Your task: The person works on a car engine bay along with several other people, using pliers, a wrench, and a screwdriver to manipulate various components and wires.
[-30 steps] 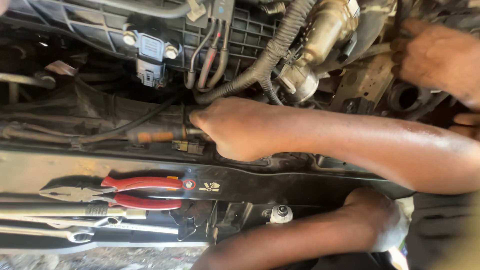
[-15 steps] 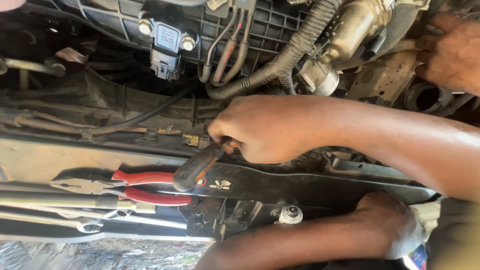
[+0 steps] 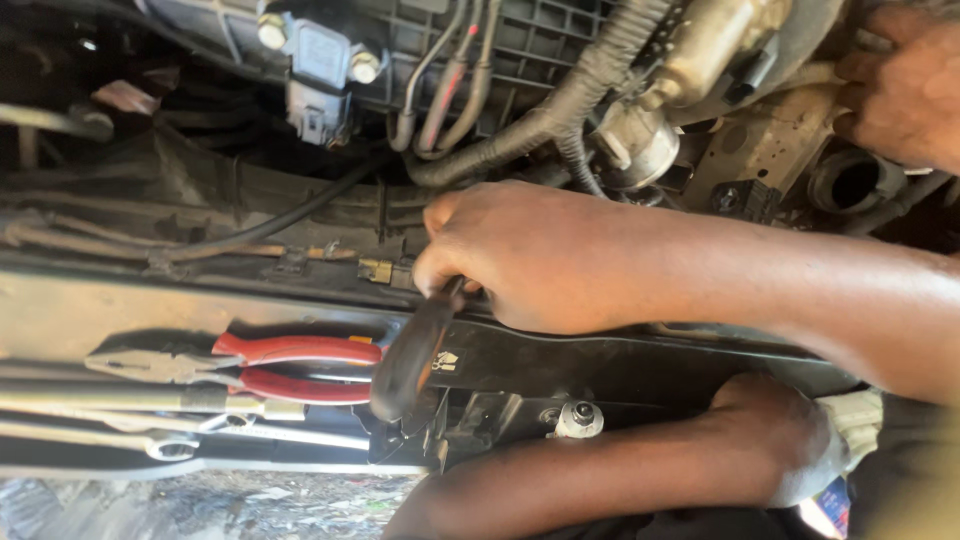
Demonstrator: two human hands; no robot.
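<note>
Black and orange, the thick-handled tool [image 3: 412, 352] hangs at centre frame from your right hand [image 3: 520, 255], whose fingers are clenched around its upper end so the grip dangles over the dark crossbar [image 3: 640, 355]. Red-handled steel pliers [image 3: 250, 365] and long silver wrenches [image 3: 190, 425] lie side by side at lower left, flat on the ledge, within easy reach. Your left arm [image 3: 640, 470] runs beneath the bar at lower centre; its fingers are hidden, so I cannot tell their state.

A car engine bay [image 3: 560, 60] fills the view in daylight. At seven o'clock, littered ground [image 3: 200, 505] shows below the metal crossmember [image 3: 120, 310].
</note>
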